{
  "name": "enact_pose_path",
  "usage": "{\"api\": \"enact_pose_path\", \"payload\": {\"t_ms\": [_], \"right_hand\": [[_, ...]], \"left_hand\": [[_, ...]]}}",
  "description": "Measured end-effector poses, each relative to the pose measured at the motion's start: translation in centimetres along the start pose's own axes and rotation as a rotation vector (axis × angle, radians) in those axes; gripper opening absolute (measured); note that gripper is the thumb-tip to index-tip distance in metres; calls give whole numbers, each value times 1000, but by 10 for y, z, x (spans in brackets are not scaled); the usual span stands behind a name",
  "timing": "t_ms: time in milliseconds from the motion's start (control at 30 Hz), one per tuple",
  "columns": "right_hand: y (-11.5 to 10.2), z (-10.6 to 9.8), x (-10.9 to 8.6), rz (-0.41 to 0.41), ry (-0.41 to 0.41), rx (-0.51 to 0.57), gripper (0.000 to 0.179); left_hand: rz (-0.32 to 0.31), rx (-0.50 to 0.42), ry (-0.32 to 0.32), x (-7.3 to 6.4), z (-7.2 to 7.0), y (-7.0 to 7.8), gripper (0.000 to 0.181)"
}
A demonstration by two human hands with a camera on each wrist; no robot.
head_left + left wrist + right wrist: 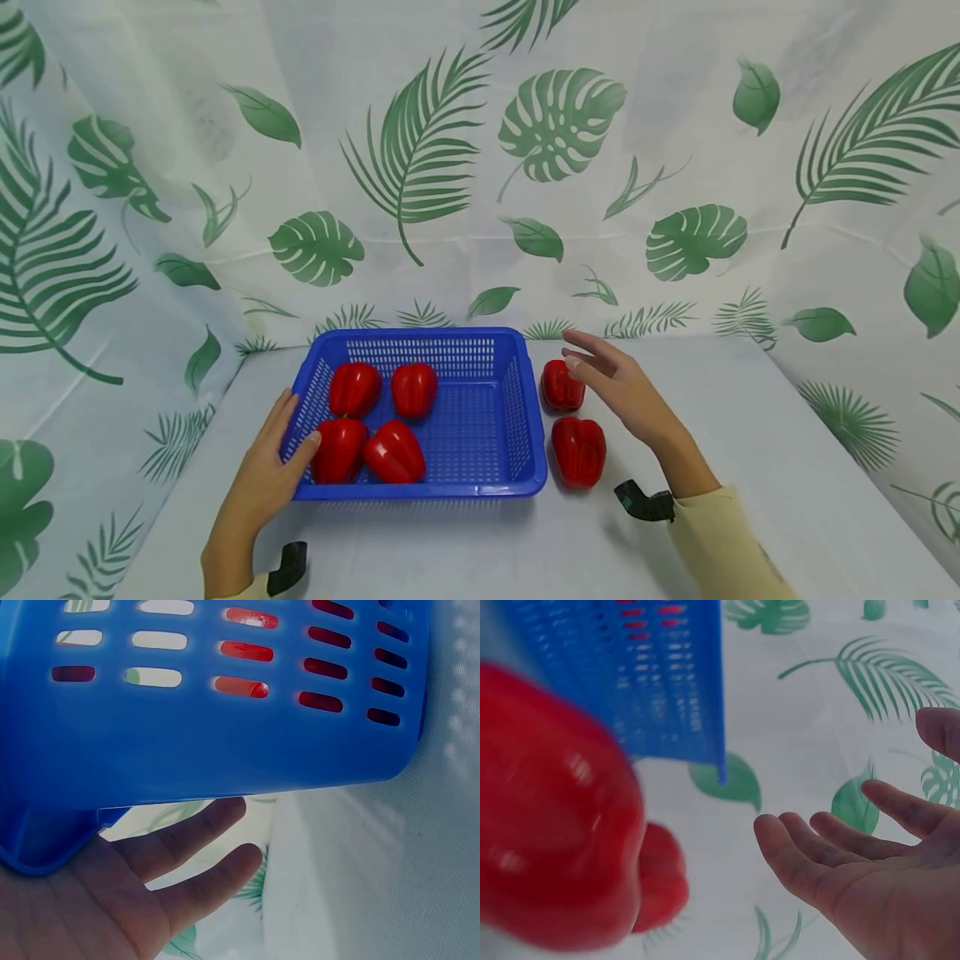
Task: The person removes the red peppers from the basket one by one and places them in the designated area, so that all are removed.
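Note:
A blue plastic basket (480, 490) with slotted walls holds several red bell peppers (395, 452) in its left half. My left hand (262, 475) rests at the basket's left rim, thumb over the edge. In the left wrist view, two straight, slightly spread fingers (202, 889) extend along the basket's outside; the thumb is hidden. My right hand (626, 392) hovers with nothing in it, fingers extended and thumb apart. Under its fingertips, right of the basket, sits a red bell pepper (561, 390), partly covered by the hand. A second loose bell pepper (578, 452) lies nearer to me.
The white tabletop (420, 554) carries the basket and both loose peppers. A cloth with green leaf prints (450, 275) rises behind the table and along both sides. Each wrist wears a black camera mount (647, 502).

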State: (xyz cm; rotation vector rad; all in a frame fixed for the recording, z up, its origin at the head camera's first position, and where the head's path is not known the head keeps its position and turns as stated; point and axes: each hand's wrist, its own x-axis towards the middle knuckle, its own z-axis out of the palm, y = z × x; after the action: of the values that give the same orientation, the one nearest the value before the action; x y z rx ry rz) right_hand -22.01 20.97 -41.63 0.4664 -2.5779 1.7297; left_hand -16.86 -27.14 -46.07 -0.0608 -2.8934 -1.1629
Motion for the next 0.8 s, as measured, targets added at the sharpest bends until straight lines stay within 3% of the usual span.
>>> {"api": "enact_pose_path", "payload": {"t_ms": [500,800], "right_hand": [[-37,27,35,-34,-80,157,60],[-56,48,57,-4,-139,206,61]], "left_hand": [[4,-5,0,1,0,-2,85],[1,-10,1,1,0,-2,84]]}}
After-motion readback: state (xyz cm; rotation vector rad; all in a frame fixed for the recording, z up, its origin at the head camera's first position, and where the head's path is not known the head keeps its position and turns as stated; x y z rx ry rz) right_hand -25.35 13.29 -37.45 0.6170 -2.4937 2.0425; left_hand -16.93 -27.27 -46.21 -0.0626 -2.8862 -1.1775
